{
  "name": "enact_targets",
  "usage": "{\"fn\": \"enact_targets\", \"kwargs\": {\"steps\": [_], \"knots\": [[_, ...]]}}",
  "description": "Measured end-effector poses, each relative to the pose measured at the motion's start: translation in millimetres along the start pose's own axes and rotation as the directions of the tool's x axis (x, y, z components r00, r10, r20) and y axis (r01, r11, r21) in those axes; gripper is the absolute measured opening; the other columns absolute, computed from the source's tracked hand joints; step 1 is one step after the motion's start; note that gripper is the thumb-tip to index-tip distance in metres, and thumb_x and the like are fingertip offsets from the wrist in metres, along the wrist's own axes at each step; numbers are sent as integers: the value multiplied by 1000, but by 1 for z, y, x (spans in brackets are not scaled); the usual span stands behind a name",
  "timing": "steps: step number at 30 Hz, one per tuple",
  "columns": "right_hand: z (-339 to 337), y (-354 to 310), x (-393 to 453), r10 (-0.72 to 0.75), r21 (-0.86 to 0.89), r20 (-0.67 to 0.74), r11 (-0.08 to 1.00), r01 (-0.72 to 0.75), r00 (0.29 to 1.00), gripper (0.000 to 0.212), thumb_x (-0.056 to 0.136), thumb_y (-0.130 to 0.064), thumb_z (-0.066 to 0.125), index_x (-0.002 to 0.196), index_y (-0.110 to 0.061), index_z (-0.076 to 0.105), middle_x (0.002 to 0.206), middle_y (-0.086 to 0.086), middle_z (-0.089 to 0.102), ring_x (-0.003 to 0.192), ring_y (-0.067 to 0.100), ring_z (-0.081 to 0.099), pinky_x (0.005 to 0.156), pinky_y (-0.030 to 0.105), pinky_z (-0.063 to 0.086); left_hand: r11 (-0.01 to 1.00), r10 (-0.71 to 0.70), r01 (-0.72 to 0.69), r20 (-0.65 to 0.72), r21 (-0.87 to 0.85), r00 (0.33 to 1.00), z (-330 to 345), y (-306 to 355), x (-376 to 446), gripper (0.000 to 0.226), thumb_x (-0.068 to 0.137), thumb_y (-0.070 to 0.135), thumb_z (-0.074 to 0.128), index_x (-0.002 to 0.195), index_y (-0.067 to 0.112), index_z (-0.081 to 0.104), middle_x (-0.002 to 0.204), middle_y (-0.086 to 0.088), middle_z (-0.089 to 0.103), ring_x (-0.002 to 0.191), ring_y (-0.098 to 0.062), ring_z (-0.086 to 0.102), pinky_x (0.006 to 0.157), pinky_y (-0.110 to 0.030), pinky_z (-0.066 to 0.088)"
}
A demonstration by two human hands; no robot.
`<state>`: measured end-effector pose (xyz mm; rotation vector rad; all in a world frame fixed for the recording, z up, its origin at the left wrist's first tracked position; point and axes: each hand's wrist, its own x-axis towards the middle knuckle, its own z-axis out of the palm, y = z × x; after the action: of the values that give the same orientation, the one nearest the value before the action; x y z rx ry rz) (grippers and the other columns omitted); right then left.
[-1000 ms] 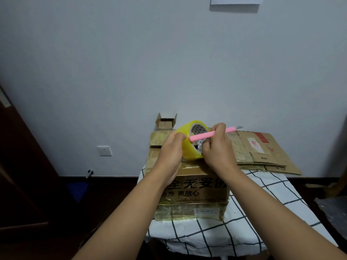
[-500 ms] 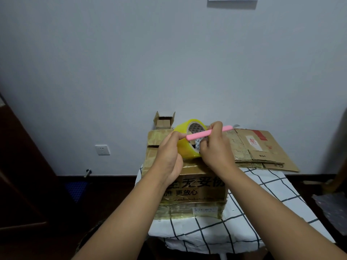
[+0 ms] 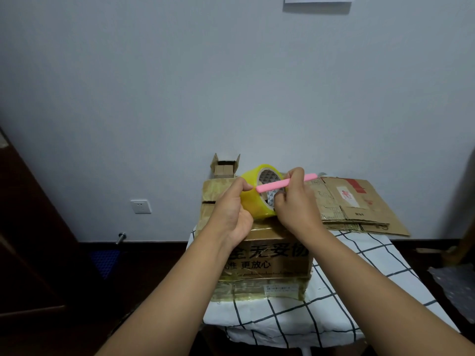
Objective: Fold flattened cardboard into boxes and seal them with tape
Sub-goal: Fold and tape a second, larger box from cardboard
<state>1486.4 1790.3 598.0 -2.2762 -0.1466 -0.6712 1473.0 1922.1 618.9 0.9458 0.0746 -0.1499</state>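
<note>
The yellow roll of packing tape [image 3: 258, 195] sits above the brown folded cardboard box [image 3: 267, 255], my left grip [image 3: 235, 214] curled round it. My right grip [image 3: 293, 201] pinches a slim pink plastic cutter [image 3: 272, 186] against it. If the roll turns, I judge the blade could skid toward my left thumb.

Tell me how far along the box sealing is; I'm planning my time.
Done: one box stands folded. In hand: left hand holds the yellow tape roll, right hand grips a pink cutter. Left: flattened cardboard remains unfolded.
</note>
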Motion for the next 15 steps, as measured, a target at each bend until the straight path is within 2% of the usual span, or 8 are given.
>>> {"fn": "enact_targets", "kwargs": {"steps": [3, 5, 7, 9, 11, 13, 14, 15], "knots": [[0, 0, 0, 5, -2, 0, 1000, -5, 1000, 23, 89, 1, 47, 108, -6, 37, 69, -1, 41, 67, 32, 46, 54, 36, 25, 1000, -1, 1, 7, -19, 1000, 0, 0, 1, 70, 59, 11, 58, 128, -2, 58, 114, -23, 63, 103, -34, 60, 103, -54, 46], [1, 1, 0, 3, -5, 2, 1000, -3, 1000, 22, 89, 1, 47, 108, -6, 36, 69, 0, 42, 66, 32, 46, 54, 37, 25, 1000, -1, 2, 16, -26, 1000, 0, 1, 1, 64, 58, 10, 58, 121, 1, 60, 111, -22, 63, 102, -34, 59, 105, -55, 43], [1, 1, 1, -3, -6, 1, 1000, 3, 1000, 22, 89, 1, 47, 107, -6, 36, 69, 2, 43, 65, 32, 46, 52, 37, 25, 999, 7, -7, 3, -35, 1000, -1, 0, 5, 61, 53, 8, 60, 114, 2, 61, 107, -22, 62, 100, -33, 58, 100, -53, 45], [2, 0, 1, -22, -5, 0, 1000, 22, 1000, 22, 90, 0, 48, 108, -6, 36, 69, 2, 44, 64, 31, 47, 49, 37, 26, 999, 27, -29, -78, -27, 997, -7, -4, 11, 61, 35, 5, 62, 95, 5, 58, 98, -17, 52, 94, -33, 48, 94, -53, 44], [3, -1, 1, -43, -11, 6, 999, 43, 999, 22, 90, 0, 48, 108, -6, 37, 68, 1, 44, 63, 30, 47, 48, 36, 26, 998, 48, -52, -108, -37, 993, -12, -8, 16, 57, 28, 5, 59, 83, 9, 49, 95, -11, 41, 92, -28, 38, 84, -49, 37], [3, -1, 2, -26, 2, 4, 1000, 26, 1000, 22, 90, 0, 48, 108, -6, 36, 71, 5, 47, 65, 33, 49, 51, 36, 27, 998, 58, -57, -71, 12, 996, -5, -5, 4, 33, 49, -1, 57, 78, 10, 48, 82, -10, 43, 85, -28, 39, 83, -46, 34], [3, 0, 2, -5, 12, 6, 1000, 5, 1000, 22, 90, 0, 48, 108, -7, 36, 73, 8, 49, 66, 34, 50, 52, 36, 28, 994, 86, -82, -58, 72, 995, -2, -4, 0, 23, 65, -4, 52, 83, 11, 52, 79, -8, 48, 81, -28, 44, 84, -43, 38], [2, 0, 3, 19, 22, 10, 1000, -19, 1000, 22, 90, -1, 48, 107, -8, 35, 74, 9, 49, 66, 34, 50, 52, 36, 28, 973, 149, -139, -43, 187, 988, -2, -5, 1, 30, 78, -4, 48, 100, 15, 57, 87, -3, 55, 83, -22, 52, 85, -38, 42]]}}
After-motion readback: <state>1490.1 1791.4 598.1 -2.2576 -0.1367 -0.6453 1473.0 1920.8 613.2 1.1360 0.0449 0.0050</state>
